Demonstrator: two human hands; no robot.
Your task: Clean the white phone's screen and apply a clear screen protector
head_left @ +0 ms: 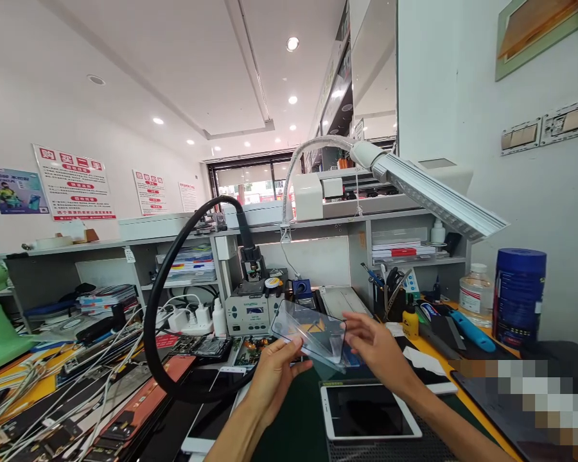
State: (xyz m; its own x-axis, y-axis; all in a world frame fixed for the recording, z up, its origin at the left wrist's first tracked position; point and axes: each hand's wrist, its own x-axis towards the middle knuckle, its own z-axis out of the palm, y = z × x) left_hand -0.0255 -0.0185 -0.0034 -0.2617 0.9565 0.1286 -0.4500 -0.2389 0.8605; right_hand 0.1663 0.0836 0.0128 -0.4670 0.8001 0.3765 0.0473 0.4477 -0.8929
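Note:
Above the bench I hold up a clear screen protector (313, 330) with a thin dark border, tilted, and the things behind show through it. My left hand (277, 367) pinches its lower left edge between thumb and fingers. At its right edge, the fingers of my right hand (374, 348) close on the border. A loose clear layer seems to hang along the lower side; whether it is a separate film I cannot tell. Below my right hand, a white tablet (370, 412) with a dark screen lies flat on a dark perforated mat (380, 451).
A black flexible hose (150, 308) arches at the left beside another white device (200, 427). Cables and device parts cover the left bench. A soldering station (248, 314) stands behind. To the right are a yellow bottle (410, 319), a clear bottle (476, 298) and a blue canister (519, 298).

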